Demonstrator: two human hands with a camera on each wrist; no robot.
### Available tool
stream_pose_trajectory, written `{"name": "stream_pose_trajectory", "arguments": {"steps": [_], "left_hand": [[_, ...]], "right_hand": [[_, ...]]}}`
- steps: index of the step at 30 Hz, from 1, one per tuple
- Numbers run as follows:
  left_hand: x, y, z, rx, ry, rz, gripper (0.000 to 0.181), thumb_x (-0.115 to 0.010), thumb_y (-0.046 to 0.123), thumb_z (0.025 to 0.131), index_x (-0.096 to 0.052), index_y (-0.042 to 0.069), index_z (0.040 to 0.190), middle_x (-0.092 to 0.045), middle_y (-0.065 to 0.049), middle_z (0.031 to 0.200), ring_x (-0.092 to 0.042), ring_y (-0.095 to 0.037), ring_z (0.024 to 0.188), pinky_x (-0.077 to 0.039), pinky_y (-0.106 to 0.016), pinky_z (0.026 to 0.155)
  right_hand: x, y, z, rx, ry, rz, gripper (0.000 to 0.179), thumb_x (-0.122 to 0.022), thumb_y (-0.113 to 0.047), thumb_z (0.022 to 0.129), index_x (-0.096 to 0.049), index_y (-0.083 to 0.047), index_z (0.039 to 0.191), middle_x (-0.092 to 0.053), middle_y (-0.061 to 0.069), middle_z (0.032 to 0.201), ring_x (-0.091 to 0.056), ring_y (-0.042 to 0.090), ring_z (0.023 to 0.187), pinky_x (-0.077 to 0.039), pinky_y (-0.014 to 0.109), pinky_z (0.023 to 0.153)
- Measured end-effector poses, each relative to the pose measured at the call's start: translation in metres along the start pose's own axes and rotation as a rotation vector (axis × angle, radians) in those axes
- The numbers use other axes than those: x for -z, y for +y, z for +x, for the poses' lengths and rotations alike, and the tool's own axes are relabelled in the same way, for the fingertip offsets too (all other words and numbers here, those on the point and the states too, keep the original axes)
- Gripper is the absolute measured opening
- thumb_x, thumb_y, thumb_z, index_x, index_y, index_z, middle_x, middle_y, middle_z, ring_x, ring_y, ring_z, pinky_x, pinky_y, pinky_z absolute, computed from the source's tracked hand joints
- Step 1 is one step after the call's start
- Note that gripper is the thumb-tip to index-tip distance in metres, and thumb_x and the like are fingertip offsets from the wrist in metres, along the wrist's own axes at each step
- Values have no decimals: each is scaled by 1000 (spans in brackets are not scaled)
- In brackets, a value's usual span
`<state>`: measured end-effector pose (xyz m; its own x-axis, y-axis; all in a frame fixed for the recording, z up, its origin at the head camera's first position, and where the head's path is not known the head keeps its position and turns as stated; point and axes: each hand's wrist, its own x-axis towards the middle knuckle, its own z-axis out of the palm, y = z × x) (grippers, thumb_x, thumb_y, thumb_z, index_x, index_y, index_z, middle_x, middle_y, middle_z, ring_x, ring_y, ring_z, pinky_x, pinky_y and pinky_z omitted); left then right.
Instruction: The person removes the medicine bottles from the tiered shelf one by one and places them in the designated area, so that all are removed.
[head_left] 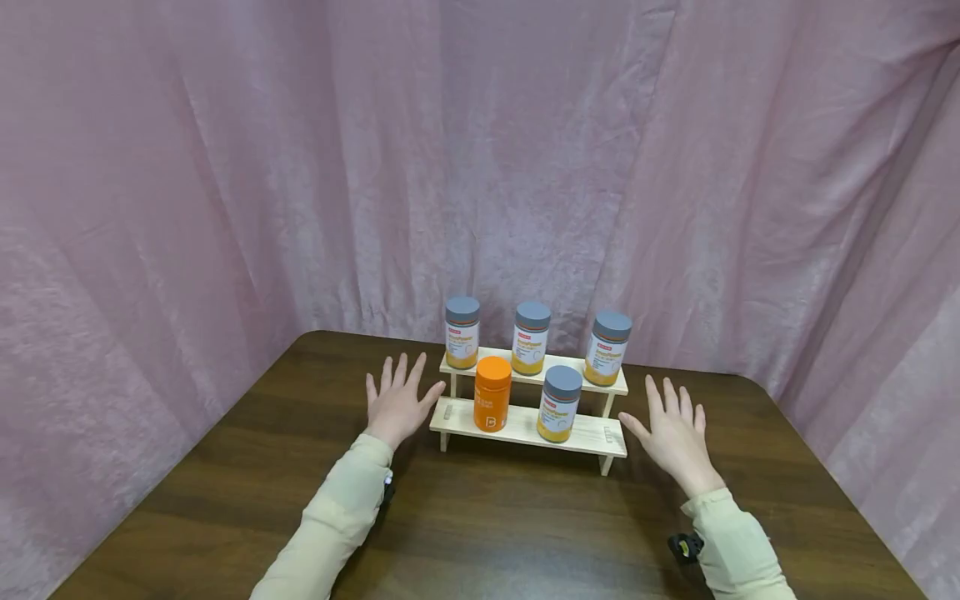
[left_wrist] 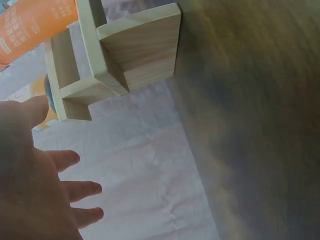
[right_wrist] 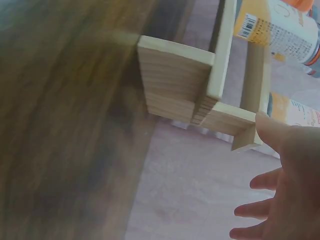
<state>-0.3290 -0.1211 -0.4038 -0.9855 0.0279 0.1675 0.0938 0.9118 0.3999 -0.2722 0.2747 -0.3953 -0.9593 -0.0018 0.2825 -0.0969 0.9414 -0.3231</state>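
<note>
A two-tier wooden rack (head_left: 465,423) stands on the table between my hands. On its lower tier are an orange bottle (head_left: 492,396) with an orange lid and a grey-lidded supplement bottle (head_left: 559,406). Three more grey-lidded bottles line the upper tier: a left one (head_left: 462,335), a middle one (head_left: 531,340) and a right one (head_left: 607,350). My left hand (head_left: 395,406), fingers spread and holding nothing, is just left of the rack. On the opposite side my right hand (head_left: 672,436) is likewise spread and bare. Both wrist views show the rack's ends beside the thumbs.
The dark wooden table (head_left: 480,517) extends toward me and out to both sides. Behind it hangs a pink curtain (head_left: 480,167), which also borders the left and right. A small black device (head_left: 685,547) sits at my right wrist.
</note>
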Motion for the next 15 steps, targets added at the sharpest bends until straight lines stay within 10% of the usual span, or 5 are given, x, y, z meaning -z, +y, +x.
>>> {"name": "stream_pose_trajectory", "arguments": {"steps": [10, 15], "left_hand": [[5, 9, 4, 25, -12, -14, 79, -55, 50, 95, -15, 19, 156, -19, -20, 160, -2, -43, 150, 2, -67, 114], [5, 14, 7, 73, -46, -59, 74, -55, 47, 95, -25, 12, 153, -32, -22, 154, -27, -45, 142, -20, -65, 111]], "right_hand": [[15, -4, 13, -28, 5, 53, 78, -50, -46, 98, -18, 2, 151, -20, 36, 151, -17, 56, 138, -15, 70, 107], [21, -11, 23, -63, 24, 127, 79, -48, -46, 99, -14, 0, 153, -22, 35, 151, -22, 55, 138, -23, 70, 105]]}}
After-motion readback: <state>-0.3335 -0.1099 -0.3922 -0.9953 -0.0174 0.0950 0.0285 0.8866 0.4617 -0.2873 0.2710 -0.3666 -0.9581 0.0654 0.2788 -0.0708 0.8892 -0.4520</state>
